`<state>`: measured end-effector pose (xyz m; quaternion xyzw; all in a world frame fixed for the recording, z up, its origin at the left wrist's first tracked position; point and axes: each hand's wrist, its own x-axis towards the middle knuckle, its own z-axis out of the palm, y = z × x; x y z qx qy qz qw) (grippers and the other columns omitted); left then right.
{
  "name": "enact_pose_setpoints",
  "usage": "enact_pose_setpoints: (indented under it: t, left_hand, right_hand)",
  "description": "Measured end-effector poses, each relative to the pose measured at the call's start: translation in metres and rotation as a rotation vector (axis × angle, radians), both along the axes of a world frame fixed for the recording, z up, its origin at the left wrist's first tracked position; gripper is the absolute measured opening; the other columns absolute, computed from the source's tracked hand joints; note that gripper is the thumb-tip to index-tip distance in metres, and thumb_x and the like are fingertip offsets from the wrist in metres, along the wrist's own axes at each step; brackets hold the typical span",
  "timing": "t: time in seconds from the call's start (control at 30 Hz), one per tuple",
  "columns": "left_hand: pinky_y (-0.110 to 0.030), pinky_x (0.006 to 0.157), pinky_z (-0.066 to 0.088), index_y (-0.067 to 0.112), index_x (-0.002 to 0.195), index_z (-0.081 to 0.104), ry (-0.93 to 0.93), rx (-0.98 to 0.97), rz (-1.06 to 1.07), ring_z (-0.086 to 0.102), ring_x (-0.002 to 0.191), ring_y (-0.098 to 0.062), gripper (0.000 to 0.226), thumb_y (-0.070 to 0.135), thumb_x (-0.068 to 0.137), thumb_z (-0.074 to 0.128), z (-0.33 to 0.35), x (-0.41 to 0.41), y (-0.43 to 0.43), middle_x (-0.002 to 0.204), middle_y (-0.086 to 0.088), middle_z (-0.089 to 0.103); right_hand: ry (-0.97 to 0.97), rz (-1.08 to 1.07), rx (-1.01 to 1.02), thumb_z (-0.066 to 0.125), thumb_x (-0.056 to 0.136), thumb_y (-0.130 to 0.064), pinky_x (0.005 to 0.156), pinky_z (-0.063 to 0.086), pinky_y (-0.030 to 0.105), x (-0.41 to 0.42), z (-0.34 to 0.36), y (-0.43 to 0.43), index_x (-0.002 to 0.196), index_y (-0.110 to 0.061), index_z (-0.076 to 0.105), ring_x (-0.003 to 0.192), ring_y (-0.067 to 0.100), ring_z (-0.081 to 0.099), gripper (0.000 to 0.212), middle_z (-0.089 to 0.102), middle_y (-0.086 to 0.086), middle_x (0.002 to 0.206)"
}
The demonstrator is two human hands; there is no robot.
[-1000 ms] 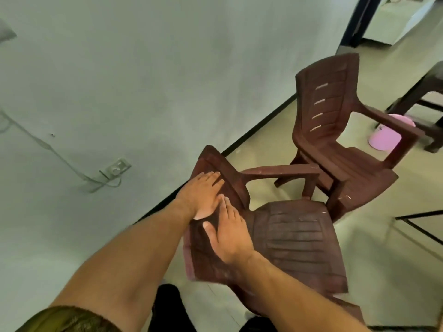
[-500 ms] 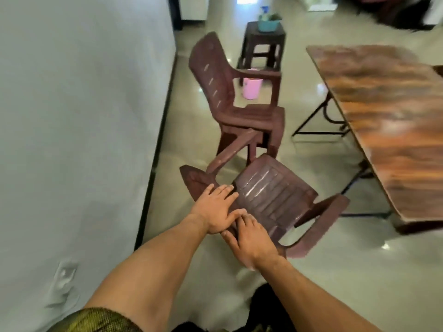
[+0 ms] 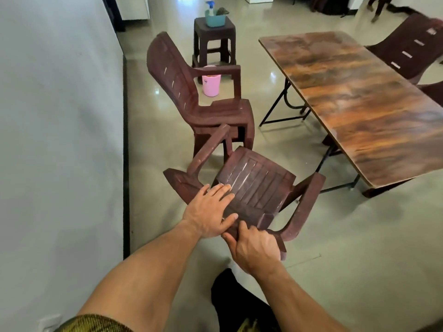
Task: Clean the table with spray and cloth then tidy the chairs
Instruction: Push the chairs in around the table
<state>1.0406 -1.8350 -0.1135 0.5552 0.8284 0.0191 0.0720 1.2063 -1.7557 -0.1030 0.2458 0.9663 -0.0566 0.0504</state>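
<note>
A pale wall (image 3: pixel 60 116) fills the left side, and the chairs stand on the floor just beside it. The second chair (image 3: pixel 182 87) stands upright, side-on to the wall, with a pink bucket (image 3: pixel 211 86) on the floor behind it. Further back is a dark stool (image 3: pixel 214 34) carrying a teal basket (image 3: pixel 215 19) with the spray bottle (image 3: pixel 210 7) in it.

The left hand (image 3: pixel 208 214) lies flat on the slatted surface of the near chair (image 3: pixel 259 180), its fingers (image 3: pixel 221 191) straight and spread, pressing rather than gripping. This chair is tilted and turned at an angle, just in front of the second chair. Whether its legs touch the floor is hidden. The right hand (image 3: pixel 255 250) holds the chair's near edge, its fingers (image 3: pixel 243 230) curled round the rim.

To the right, the wooden bench (image 3: pixel 354 92) is bare, and a third chair (image 3: pixel 410 51) stands at its far side.

With the spray put away and the bench top bare, wiping looks finished and the step in hand seems to be tidying the chairs. The next move likely calls for swinging the near chair square and either setting it on its legs or lifting it onto the second chair. That would need a firmer two-handed grip and clearance over the armrests.
</note>
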Motion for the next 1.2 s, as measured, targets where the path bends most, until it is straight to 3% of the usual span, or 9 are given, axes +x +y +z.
enact_pose_setpoints:
  t: [0.13, 0.43, 0.67, 0.8, 0.87, 0.93, 1.03, 1.2]
  left_hand:
    - [-0.048, 0.125, 0.014, 0.023, 0.154, 0.037, 0.037, -0.025, -0.031, 0.016, 0.154, -0.02, 0.072, 0.062, 0.095, 0.02, 0.003, -0.052, 0.01, 0.167, -0.002, 0.022]
    - [-0.049, 0.126, 0.008, 0.022, 0.156, 0.032, 0.032, -0.067, -0.011, 0.01, 0.156, -0.02, 0.068, 0.059, 0.1, 0.024, 0.004, -0.187, 0.056, 0.168, -0.003, 0.019]
    - [-0.051, 0.126, 0.007, 0.023, 0.157, 0.027, 0.046, -0.165, -0.193, 0.007, 0.156, -0.021, 0.069, 0.061, 0.1, 0.023, 0.01, -0.277, 0.103, 0.169, -0.003, 0.016]
    - [-0.05, 0.126, 0.007, 0.023, 0.158, 0.026, 0.043, -0.171, -0.294, 0.005, 0.156, -0.02, 0.068, 0.06, 0.1, 0.023, 0.005, -0.31, 0.121, 0.169, -0.002, 0.013]
    - [-0.049, 0.126, 0.006, 0.024, 0.159, 0.024, 0.031, -0.18, -0.382, 0.004, 0.156, -0.018, 0.069, 0.06, 0.1, 0.023, 0.006, -0.324, 0.132, 0.169, -0.001, 0.012]
    - [-0.048, 0.126, 0.006, 0.024, 0.159, 0.023, 0.024, -0.182, -0.501, 0.004, 0.156, -0.017, 0.069, 0.06, 0.1, 0.023, 0.006, -0.336, 0.142, 0.17, -0.001, 0.009]
    - [-0.047, 0.126, 0.007, 0.023, 0.16, 0.02, 0.009, -0.162, -0.664, 0.005, 0.156, -0.017, 0.071, 0.06, 0.1, 0.024, 0.003, -0.346, 0.149, 0.17, 0.0, 0.008]
    - [-0.05, 0.126, 0.005, 0.019, 0.161, 0.017, -0.038, -0.136, -0.799, 0.004, 0.156, -0.018, 0.074, 0.061, 0.1, 0.022, 0.001, -0.354, 0.145, 0.17, -0.002, 0.008]
  right_hand:
    - [-0.007, -0.026, -0.036, 0.013, 0.093, -0.074, 0.066, 0.044, 0.04, -0.046, 0.004, 0.001, 0.11, -0.02, 0.05, 0.088, 0.034, 0.069, 0.068, 0.068, 0.008, 0.102]
    - [0.052, -0.147, -0.069, 0.018, 0.097, -0.071, 0.062, 0.037, 0.038, -0.18, 0.003, 0.025, 0.104, -0.02, 0.052, 0.085, 0.032, 0.069, 0.062, 0.069, 0.007, 0.1]
    - [0.013, -0.333, -0.095, 0.015, 0.096, -0.073, 0.065, 0.043, 0.038, -0.267, 0.002, 0.041, 0.109, -0.021, 0.051, 0.085, 0.03, 0.068, 0.065, 0.067, 0.007, 0.104]
    - [0.012, -0.4, -0.096, 0.018, 0.094, -0.074, 0.08, 0.05, 0.041, -0.297, 0.001, 0.052, 0.111, -0.02, 0.055, 0.097, 0.029, 0.065, 0.068, 0.067, 0.006, 0.11]
    - [-0.002, -0.437, -0.091, 0.015, 0.094, -0.075, 0.104, 0.043, 0.044, -0.31, 0.0, 0.055, 0.126, -0.016, 0.056, 0.12, 0.03, 0.057, 0.078, 0.063, 0.009, 0.129]
    - [-0.069, -0.474, -0.112, 0.008, 0.092, -0.077, 0.123, 0.019, 0.048, -0.319, 0.001, 0.058, 0.151, -0.012, 0.038, 0.146, 0.031, 0.032, 0.093, 0.039, 0.013, 0.157]
    - [-0.096, -0.536, -0.101, 0.0, 0.088, -0.082, 0.126, 0.001, 0.048, -0.324, -0.001, 0.057, 0.16, -0.007, 0.012, 0.156, 0.027, 0.001, 0.105, 0.006, 0.013, 0.167]
    - [-0.143, -0.681, -0.147, -0.014, 0.075, -0.089, 0.124, -0.004, 0.037, -0.331, 0.005, 0.037, 0.16, -0.007, 0.007, 0.155, 0.024, -0.005, 0.12, -0.001, 0.011, 0.168]
